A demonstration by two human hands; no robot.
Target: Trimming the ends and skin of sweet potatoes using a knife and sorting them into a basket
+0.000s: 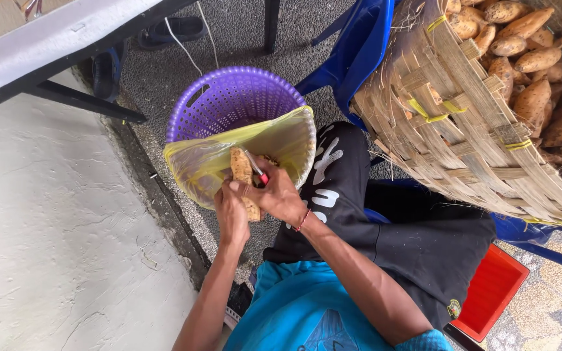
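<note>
Currently the left hand [231, 218] is clenched around the lower end of a tan, partly peeled sweet potato [242, 177], held upright over a purple perforated plastic basket [232, 97] lined with a yellow plastic bag [196, 166]; the right hand [281, 197] grips a red-handled peeler [257, 169] against the tuber. A large woven bamboo basket [463, 136] of unpeeled sweet potatoes [528, 58] stands near, on the right.

Pale cracked concrete [53, 247] fills the left side, stepping down at a dark edge to speckled grey gravel flooring [164, 71]. A grey bench [53, 39] on black legs crosses the top left. Daylight is soft and even.
</note>
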